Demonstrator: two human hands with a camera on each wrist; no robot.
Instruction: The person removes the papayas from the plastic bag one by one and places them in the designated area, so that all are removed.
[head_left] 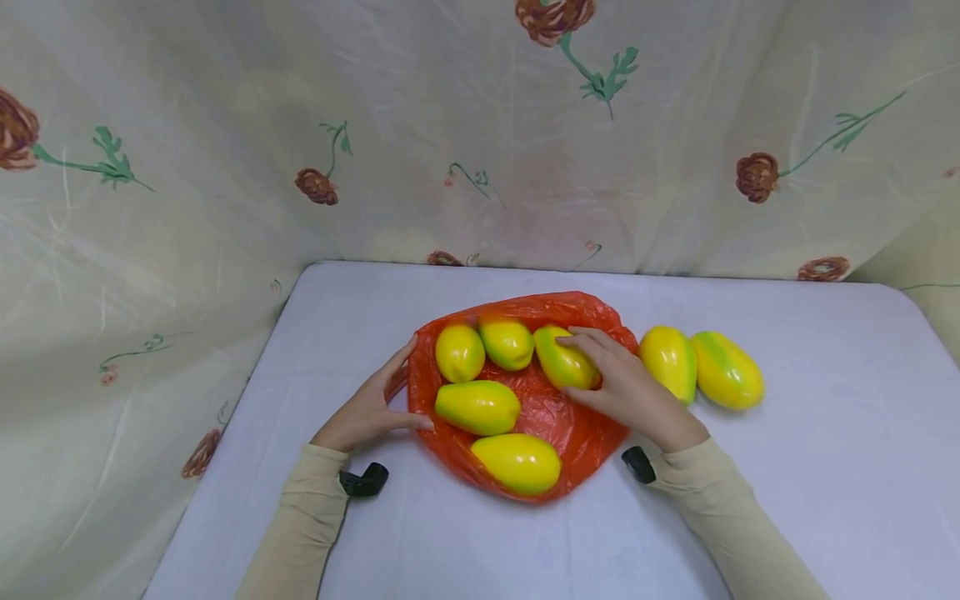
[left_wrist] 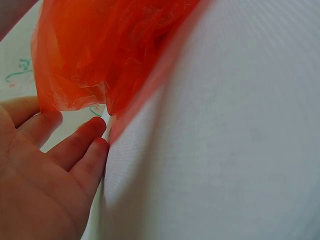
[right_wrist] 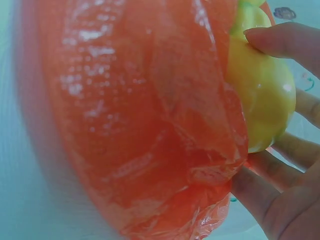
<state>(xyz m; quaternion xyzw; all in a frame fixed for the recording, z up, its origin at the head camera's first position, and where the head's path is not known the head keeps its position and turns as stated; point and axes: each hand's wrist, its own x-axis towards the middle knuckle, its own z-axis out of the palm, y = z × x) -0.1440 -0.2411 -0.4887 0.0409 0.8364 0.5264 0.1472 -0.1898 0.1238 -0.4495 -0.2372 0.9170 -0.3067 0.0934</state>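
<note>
Pale drapery (head_left: 450,92) printed with reddish-brown flowers (head_left: 316,186) and green stems (head_left: 574,59) hangs beyond the fingers (head_left: 588,344) and to their left, while a white-covered table (head_left: 832,433) with rounded far corners (head_left: 885,300) spreads beneath them under soft light.

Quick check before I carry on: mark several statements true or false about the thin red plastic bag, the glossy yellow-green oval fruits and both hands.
1. The right hand grips a glossy yellow-green oval fruit. True.
2. The left hand rests on a loose fruit. False: it touches the left side of the thin red plastic bag.
3. Two loose fruits lie right of the bag. True.
4. Those two are far apart. False: they lie side by side.
</note>
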